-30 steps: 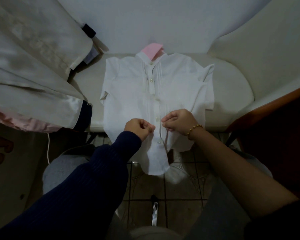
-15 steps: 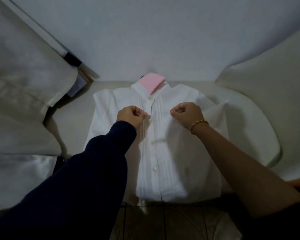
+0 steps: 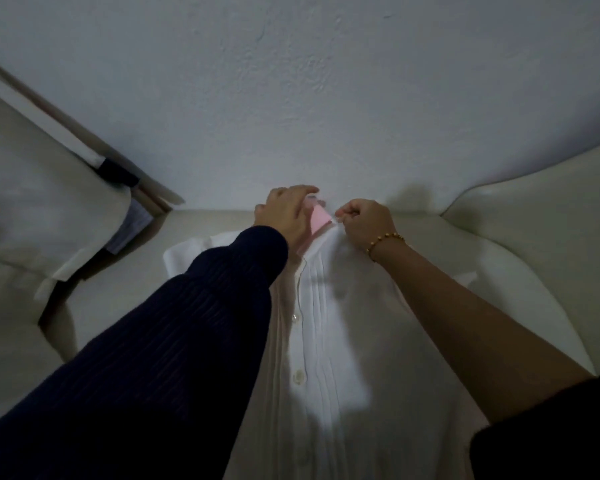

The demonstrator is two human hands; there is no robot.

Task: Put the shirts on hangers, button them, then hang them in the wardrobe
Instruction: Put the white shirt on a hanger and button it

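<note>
A white pleated shirt (image 3: 329,341) lies face up on a cream sofa seat (image 3: 142,271), its front placket closed by several buttons. A pink hanger (image 3: 318,219) pokes out of the collar at the far end, near the wall. My left hand (image 3: 286,214), in a dark blue sleeve, reaches over the collar and curls its fingers round the top of the pink hanger. My right hand (image 3: 366,221), with a gold bead bracelet on the wrist, pinches the right side of the shirt collar. The hanger's hook is hidden behind my left hand.
A pale wall (image 3: 291,98) rises right behind the seat. Cream cushions stand at the left (image 3: 32,216) and right (image 3: 541,230). A light pole with a dark clamp (image 3: 116,173) leans at the left, and a striped cloth (image 3: 132,225) sticks out below it.
Both hands moved up the shirt from the lower placket to the collar. My left hand took hold of the pink hanger and my right hand the collar. The camera moved closer.
</note>
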